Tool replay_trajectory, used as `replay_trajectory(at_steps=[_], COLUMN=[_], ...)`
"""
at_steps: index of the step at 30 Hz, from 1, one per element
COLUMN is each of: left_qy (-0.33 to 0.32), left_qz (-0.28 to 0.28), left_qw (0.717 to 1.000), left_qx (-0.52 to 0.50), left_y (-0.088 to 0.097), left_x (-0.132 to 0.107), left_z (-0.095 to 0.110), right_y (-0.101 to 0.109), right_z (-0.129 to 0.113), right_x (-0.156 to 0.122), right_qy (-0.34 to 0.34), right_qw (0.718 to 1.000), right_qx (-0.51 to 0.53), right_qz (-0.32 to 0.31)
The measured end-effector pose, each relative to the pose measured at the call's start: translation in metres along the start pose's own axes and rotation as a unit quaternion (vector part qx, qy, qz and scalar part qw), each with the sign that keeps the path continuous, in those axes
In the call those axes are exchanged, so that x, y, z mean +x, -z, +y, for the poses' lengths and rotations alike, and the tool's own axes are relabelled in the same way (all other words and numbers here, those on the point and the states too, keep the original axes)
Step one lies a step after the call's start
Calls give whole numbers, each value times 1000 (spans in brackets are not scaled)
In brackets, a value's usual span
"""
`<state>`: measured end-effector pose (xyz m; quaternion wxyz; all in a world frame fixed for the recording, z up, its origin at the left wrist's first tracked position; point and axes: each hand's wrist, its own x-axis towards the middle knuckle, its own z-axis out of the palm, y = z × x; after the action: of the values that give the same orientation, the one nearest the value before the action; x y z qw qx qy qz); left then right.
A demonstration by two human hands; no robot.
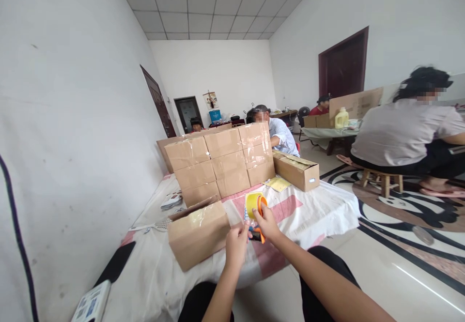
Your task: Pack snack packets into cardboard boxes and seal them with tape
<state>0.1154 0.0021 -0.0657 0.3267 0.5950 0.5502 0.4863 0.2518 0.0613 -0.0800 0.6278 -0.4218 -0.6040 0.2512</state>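
The carton stack (225, 164) stands on your cloth-covered table (329, 206). Before the stack, toward its left end, a single carton (198, 232) lies nearer to you. Also before the stack, farther right, are your left hand (237, 239) and your right hand (268, 221), the tape dispenser (251, 203) in the latter. Right of the stack lies a long carton (300, 172); just before the stack's right end, a flat packet (278, 183). A co-worker (283, 135) is behind that end. Well right of the stack, another co-worker (395, 130) sits on a stool (385, 177).
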Motion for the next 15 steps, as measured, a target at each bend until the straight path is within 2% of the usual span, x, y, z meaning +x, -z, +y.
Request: replay_trajectory(at_steps=[4, 8, 15], left_qy=[43, 64, 85], left_qz=[-40, -54, -42], left_qw=[996, 988, 974], left_qx=[-69, -133, -205], left_y=[-3, -6, -9], left_x=[4, 3, -2], left_z=[-6, -7, 2], right_y=[4, 7, 7], right_z=[-3, -6, -16], right_x=[-1, -1, 4], right_qy=[27, 51, -4], right_qw=[998, 996, 999], right_qx=[-48, -77, -8], right_qz=[1, 2, 47])
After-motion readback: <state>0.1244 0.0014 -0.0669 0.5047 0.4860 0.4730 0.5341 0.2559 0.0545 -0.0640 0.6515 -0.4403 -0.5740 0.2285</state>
